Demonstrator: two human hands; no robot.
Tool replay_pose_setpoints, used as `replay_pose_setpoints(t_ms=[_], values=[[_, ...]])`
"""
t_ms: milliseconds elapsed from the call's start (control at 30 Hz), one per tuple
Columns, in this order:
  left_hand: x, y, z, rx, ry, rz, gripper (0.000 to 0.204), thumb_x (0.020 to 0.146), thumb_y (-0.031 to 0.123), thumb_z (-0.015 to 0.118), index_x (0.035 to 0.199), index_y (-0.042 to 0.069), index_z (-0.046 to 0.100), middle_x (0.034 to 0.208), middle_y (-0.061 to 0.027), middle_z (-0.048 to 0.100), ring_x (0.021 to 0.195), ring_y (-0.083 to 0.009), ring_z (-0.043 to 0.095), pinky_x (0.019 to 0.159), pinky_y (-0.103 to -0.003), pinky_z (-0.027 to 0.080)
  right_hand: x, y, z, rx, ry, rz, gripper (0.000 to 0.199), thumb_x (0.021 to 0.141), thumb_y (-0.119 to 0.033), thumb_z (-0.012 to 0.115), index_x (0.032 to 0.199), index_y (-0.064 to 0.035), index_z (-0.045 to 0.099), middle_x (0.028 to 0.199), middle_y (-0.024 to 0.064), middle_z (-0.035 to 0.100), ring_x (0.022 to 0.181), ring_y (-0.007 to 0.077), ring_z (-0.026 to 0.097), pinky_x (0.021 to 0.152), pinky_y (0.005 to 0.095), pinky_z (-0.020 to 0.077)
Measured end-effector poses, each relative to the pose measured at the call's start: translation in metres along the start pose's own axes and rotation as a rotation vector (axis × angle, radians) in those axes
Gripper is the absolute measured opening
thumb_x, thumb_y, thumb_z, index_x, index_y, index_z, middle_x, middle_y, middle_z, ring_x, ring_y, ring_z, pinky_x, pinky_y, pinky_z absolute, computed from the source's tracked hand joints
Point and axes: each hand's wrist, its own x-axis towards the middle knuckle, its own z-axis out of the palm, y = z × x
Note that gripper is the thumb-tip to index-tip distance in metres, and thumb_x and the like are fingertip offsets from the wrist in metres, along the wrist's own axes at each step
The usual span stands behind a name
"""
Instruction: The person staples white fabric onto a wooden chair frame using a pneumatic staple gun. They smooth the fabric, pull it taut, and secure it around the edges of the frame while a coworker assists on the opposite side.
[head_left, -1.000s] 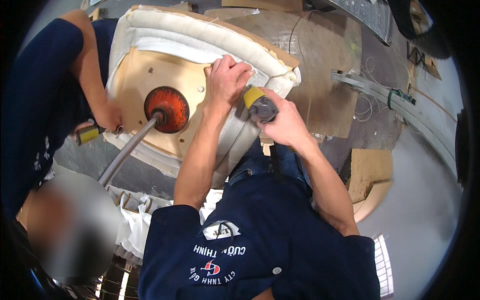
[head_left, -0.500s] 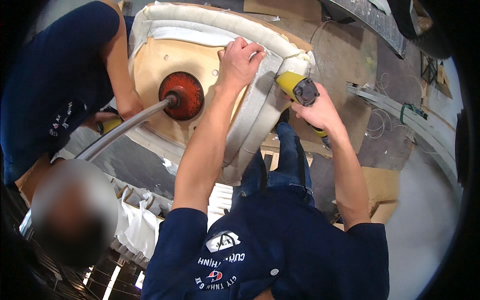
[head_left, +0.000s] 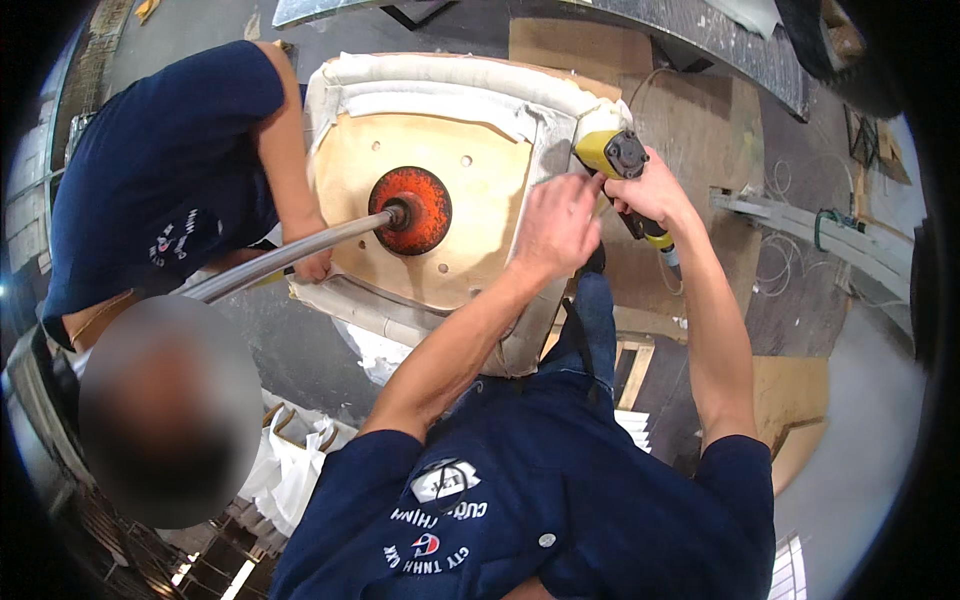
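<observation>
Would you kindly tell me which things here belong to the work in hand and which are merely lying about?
In the work:
- round plywood seat base wrapped in cream fabric
- yellow power stapler, in the right hand
- left hand, pressing the fabric edge
- orange-red round plate on a grey metal pole

Lying about:
- flat plywood sheets
- white cables

The yellow staple gun point(head_left: 617, 160) has a black head and is tilted against the upper right corner of the upturned seat point(head_left: 440, 200), its handle running down and to the right. The seat shows a pale plywood underside with small holes and a round orange-red plate point(head_left: 412, 210) at its middle. Cream fabric point(head_left: 545, 140) is pulled over the edges and wraps the rim.
</observation>
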Motion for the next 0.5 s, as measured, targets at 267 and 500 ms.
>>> replay_pose_setpoints(t_ms=[267, 500], values=[[-0.02, -0.023, 0.024, 0.342, -0.17, -0.032, 0.089, 0.095, 0.06, 0.048, 0.16, 0.001, 0.029, 0.168, -0.0178, 0.026, 0.158, -0.0337, 0.017, 0.126, -0.06, 0.004, 0.015, -0.028, 0.007, -0.068, -0.073, -0.028, 0.026, 0.078, -0.013, 0.07, 0.099, 0.003, 0.069, 0.077, 0.0074, 0.071, 0.06, 0.012, 0.066, 0.053, 0.0294, 0.0538], [-0.027, -0.029, 0.017, 0.334, -0.178, -0.09, 0.091, 0.094, 0.063, 0.045, 0.16, 0.002, 0.028, 0.168, -0.016, 0.025, 0.159, -0.0304, 0.013, 0.126, -0.06, 0.003, 0.022, -0.052, 0.013, -0.223, -0.148, 0.02, 0.03, 0.075, -0.012, 0.068, 0.1, 0.0041, 0.068, 0.075, 0.0086, 0.07, 0.058, 0.0124, 0.065, 0.052, 0.0296, 0.0533]])
